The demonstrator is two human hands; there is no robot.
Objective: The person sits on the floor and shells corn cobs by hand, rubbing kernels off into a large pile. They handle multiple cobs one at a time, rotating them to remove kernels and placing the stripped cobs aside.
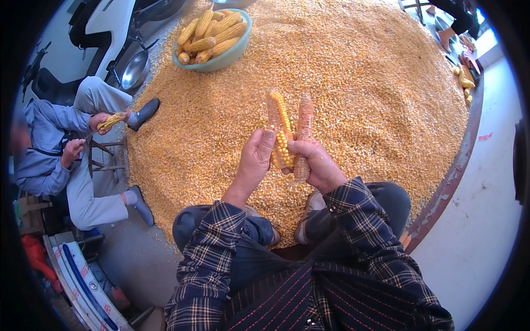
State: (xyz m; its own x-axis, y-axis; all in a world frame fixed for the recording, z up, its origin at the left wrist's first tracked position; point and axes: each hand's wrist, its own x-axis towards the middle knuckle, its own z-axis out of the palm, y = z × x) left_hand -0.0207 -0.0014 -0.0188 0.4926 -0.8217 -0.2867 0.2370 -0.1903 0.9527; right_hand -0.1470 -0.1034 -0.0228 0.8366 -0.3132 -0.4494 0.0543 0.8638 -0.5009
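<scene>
My left hand point(255, 160) grips a partly shelled corn cob point(281, 113), which still carries a strip of yellow kernels along one side. My right hand point(314, 163) holds a bare, pale reddish cob point(305, 116) upright, pressed beside the first, with its thumb at the kernels. Both hands are closed, side by side over a broad heap of loose yellow kernels point(359, 99), between my knees.
A green basin point(243, 47) of whole cobs sits at the heap's back left. A seated co-worker point(47, 146) at left works a cob. A metal pan point(133, 74), more cobs point(464, 83) at right and another person's leg point(461, 27) border the heap.
</scene>
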